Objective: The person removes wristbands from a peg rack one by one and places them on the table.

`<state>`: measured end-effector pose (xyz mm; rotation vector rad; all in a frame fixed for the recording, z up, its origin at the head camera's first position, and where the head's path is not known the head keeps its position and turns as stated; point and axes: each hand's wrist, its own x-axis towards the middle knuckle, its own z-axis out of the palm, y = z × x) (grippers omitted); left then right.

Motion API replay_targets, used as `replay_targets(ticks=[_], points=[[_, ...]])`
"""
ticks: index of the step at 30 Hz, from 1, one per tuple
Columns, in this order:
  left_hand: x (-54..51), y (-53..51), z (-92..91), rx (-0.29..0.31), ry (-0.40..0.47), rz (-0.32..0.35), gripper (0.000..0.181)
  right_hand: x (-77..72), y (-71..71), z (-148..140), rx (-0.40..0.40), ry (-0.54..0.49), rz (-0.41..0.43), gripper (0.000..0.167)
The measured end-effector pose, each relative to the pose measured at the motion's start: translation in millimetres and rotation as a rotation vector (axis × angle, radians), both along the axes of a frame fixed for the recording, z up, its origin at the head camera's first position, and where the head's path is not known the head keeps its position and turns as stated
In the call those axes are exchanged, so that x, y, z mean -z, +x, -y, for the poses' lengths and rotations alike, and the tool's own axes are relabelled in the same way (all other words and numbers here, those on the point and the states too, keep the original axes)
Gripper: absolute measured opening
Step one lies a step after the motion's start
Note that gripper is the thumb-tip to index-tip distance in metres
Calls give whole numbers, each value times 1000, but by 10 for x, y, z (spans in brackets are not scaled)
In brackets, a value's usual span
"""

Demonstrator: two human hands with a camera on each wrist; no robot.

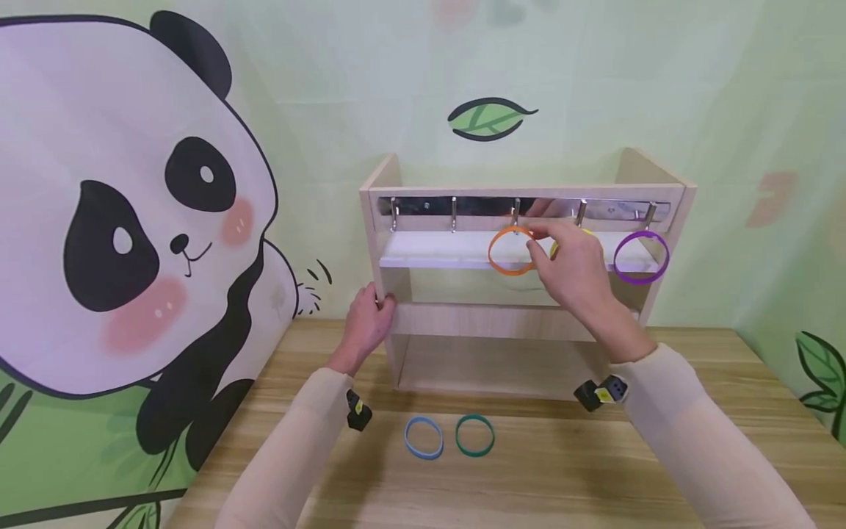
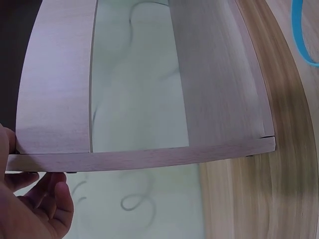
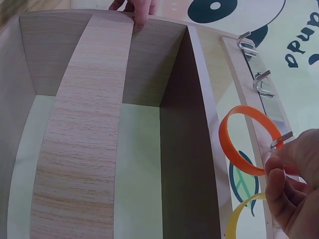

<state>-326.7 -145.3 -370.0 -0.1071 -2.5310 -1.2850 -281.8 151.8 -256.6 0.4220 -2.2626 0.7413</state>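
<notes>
My right hand point(image 1: 576, 268) pinches an orange silicone band point(image 1: 490, 253) at the middle metal hook point(image 1: 516, 209) of a row on a small wooden shelf point(image 1: 463, 321). In the right wrist view the hook tip overlaps the band's edge beside my fingertips; I cannot tell whether the band hangs by itself. A yellow band point(image 3: 232, 224) hangs on the neighbouring hook, partly hidden behind my right hand in the head view. On the rightmost hook hangs a purple band point(image 1: 637, 281). My left hand point(image 1: 367, 321) grips the shelf's left side panel, thumb at the front edge.
A light blue band point(image 1: 406, 439) and a green band point(image 1: 474, 454) lie on the wooden table point(image 1: 529, 485) before the shelf. Two hooks on the left, including the leftmost hook point(image 1: 393, 213), carry no band. Behind stands a panda-printed backdrop point(image 1: 317, 132).
</notes>
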Motion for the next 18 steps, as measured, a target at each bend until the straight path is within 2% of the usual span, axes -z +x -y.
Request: replay_targets(ticks=[6, 11, 18], points=[[-14, -15, -17, -15, -6, -7, 44, 0, -35, 14, 1, -4, 6, 30], [1, -13, -27, -20, -35, -35, 42, 2, -45, 24, -18, -5, -32, 28], [9, -2, -1, 4, -81, -64, 42, 3, -11, 14, -40, -7, -89, 23]])
